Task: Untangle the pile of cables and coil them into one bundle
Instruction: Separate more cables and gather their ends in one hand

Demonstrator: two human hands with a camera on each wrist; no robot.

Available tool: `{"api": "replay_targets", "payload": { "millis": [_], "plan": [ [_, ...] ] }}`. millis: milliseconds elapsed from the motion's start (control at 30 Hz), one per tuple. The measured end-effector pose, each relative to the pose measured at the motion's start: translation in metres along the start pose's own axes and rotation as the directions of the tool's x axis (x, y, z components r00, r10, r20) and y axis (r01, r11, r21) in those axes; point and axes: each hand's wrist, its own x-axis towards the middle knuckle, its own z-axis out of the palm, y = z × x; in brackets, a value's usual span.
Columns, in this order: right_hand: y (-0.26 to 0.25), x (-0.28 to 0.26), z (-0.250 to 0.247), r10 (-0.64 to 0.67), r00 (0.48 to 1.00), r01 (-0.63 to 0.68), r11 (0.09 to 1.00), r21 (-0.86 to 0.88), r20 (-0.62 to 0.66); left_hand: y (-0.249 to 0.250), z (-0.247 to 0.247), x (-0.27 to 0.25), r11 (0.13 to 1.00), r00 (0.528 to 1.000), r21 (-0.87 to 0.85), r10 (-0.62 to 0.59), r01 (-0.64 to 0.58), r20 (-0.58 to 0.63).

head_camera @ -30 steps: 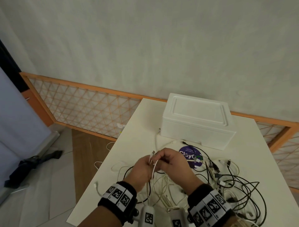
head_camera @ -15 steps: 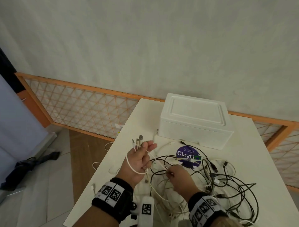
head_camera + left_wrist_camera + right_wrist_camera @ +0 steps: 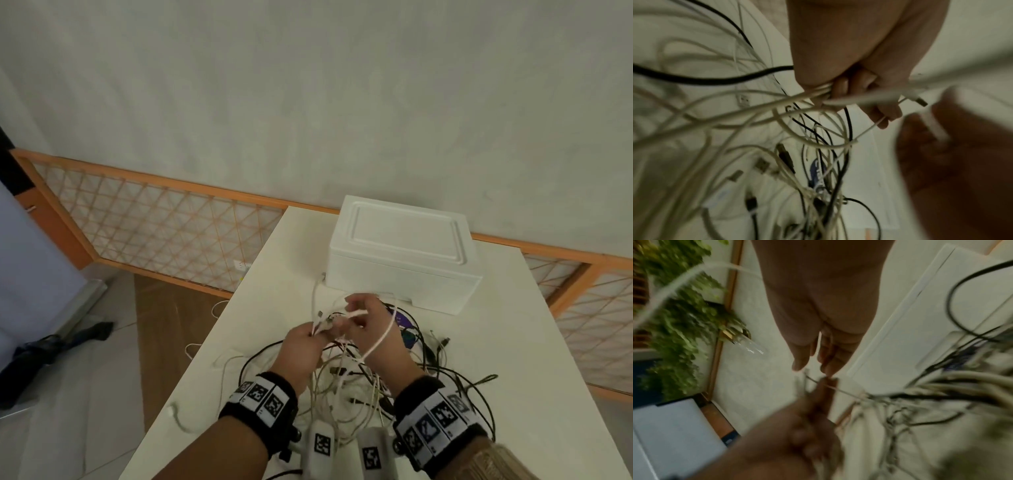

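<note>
From the head view, the left hand (image 3: 306, 346) squeezes a bunch of white cables (image 3: 320, 327) above the cable pile (image 3: 356, 383) on the bench (image 3: 534, 377). The right hand (image 3: 371, 329) pinches a white loop (image 3: 380, 342) (just beside the left).

In the left wrist view, the left hand's fingers (image 3: 840, 87) curl round the cable ends.

The right wrist view is blurry; the right hand's fingertips (image 3: 828, 368) nearly touch the left hand (image 3: 797, 434).

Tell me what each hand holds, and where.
Left hand grips several white cables near their plug ends. Right hand has a white cable looped over it; its grip is unclear.
</note>
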Motion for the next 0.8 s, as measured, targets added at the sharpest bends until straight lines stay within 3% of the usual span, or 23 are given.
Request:
{"api": "replay_targets", "payload": {
  "millis": [67,167,233,367,500,567,800],
  "plan": [
    [0.024,-0.003,0.001,0.001,0.992,0.025,0.977,-0.213,0.123,0.008,0.001,0.002,0.997,0.999,-0.078,0.017,-0.020,-0.042],
    [0.062,-0.008,0.000,0.097,0.944,0.122,0.788,-0.604,0.317,0.025,0.002,0.004,0.973,0.995,-0.214,0.076,-0.090,-0.069],
    [0.082,-0.012,-0.003,0.199,0.939,0.056,0.718,-0.693,0.282,0.041,-0.002,0.006,0.929,0.991,-0.347,0.110,-0.129,-0.075],
    [0.080,-0.008,-0.015,0.242,0.955,-0.057,0.716,-0.696,0.171,0.052,-0.015,0.010,0.880,0.980,-0.441,0.197,-0.178,-0.003],
    [0.034,0.004,-0.023,0.089,0.994,-0.066,0.946,-0.317,0.057,0.019,-0.012,0.011,0.969,0.997,-0.242,0.057,-0.041,0.059],
    [0.010,0.008,-0.024,0.047,0.999,-0.045,0.994,-0.103,0.018,0.001,-0.004,0.009,0.993,0.997,-0.119,-0.013,0.022,0.073],
    [-0.036,-0.006,-0.025,0.024,1.000,-0.016,0.915,0.403,-0.017,-0.029,0.008,0.013,0.978,0.992,0.207,-0.006,-0.020,0.128]
  ]
}}
